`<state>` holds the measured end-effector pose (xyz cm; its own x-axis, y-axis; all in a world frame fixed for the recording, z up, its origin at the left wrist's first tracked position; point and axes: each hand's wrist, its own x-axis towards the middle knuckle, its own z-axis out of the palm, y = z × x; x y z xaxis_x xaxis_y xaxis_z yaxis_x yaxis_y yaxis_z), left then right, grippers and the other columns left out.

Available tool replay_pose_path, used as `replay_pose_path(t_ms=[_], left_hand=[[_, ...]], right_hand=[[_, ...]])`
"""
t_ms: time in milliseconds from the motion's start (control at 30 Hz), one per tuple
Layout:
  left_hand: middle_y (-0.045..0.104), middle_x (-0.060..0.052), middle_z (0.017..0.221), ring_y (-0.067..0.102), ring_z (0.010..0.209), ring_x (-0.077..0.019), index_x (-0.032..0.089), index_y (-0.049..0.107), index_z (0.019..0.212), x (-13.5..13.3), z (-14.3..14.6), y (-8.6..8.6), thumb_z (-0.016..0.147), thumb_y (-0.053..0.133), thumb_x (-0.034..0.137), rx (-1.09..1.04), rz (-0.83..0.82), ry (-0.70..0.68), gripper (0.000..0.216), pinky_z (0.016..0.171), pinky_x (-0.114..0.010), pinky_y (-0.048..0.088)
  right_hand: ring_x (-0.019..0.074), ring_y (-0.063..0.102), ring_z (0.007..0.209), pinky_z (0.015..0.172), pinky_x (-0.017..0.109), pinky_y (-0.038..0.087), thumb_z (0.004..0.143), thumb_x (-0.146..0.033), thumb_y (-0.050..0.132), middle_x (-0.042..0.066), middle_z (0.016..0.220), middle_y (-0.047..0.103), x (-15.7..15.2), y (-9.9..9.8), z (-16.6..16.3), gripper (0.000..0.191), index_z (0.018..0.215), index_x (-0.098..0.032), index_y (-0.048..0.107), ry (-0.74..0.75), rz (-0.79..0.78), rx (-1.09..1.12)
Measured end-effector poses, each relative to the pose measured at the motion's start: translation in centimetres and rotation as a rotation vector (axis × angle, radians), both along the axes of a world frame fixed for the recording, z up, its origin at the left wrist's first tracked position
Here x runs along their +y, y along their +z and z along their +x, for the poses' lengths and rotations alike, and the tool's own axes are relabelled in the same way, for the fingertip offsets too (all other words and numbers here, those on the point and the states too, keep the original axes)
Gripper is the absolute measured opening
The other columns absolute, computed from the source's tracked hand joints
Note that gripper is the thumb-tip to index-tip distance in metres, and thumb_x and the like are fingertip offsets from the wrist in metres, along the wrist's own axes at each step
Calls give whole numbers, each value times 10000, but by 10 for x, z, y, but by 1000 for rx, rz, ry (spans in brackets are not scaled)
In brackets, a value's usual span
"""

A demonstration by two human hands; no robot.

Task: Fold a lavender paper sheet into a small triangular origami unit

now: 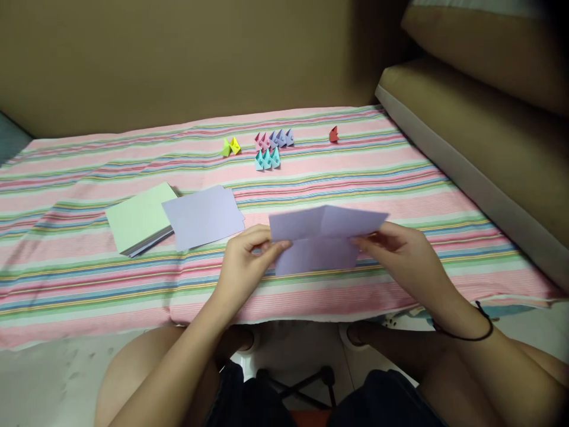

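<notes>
A creased sheet of purple paper [322, 240] is held up between both hands, a little above the striped cloth. My left hand [249, 255] pinches its left edge between thumb and fingers. On the other side, my right hand [400, 252] grips the right edge the same way, its thumb on the near face. Fold lines cross near the sheet's middle, and its upper part tilts away from the lower. Left of my left hand lie flat purple sheets [204, 216], beside a stack of paper with a pale green sheet [142, 216] on top.
Farther back on the striped cloth [111, 284] stand small folded paper pieces: yellow ones [231, 146], pink ones [262, 140], purple ones [281, 138], turquoise ones [267, 159] and a red one [333, 134]. A brown backrest [191, 59] rises behind; cushions [480, 130] border the right side.
</notes>
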<state>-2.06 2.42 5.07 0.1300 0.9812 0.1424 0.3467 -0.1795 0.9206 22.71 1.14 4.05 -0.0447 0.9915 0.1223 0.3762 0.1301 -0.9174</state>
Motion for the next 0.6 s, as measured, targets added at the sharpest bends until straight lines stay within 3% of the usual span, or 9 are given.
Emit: replay_pose_path(t_ms=[100,167,400,500,600], left_hand=[[686,-44,929,617,859,-175,237,738,776,-1,-3,2,795,595,158,104,249,-16,164,595,-248,441],[691,-42,1022,630,933,-176,245,735,838,-3,-6,0,813,538,104,165,310,-66,243,627,-244,475],[688,-70,1048,632,925,-200,197,711,899,-13,-11,-25,772,555,67,398,249,-292,240,705,-317,534],[678,-67,996,611,905,-200,193,704,795,-18,-8,-33,807,600,173,417,175,-286,106,725,-336,515],[650,-62,883,599,832,-181,168,615,628,-20,-4,-37,846,577,284,434,78,-182,250,673,-311,496]], right_hand=[[197,620,873,725,323,508,811,-201,623,25,925,641,-5,5,2,128,803,-293,712,-46,298,-136],[189,624,902,738,318,514,838,-179,580,23,956,644,-7,4,6,188,817,-309,714,-16,386,-201],[187,644,956,810,323,536,862,-123,509,27,1018,687,-6,-24,22,244,904,-260,706,273,304,-446],[214,619,999,849,359,513,861,-186,549,36,1018,692,-6,-31,23,166,887,-247,701,359,283,-483],[226,617,949,792,366,505,867,-290,558,44,990,686,-7,-30,19,148,813,-236,685,298,191,-518]])
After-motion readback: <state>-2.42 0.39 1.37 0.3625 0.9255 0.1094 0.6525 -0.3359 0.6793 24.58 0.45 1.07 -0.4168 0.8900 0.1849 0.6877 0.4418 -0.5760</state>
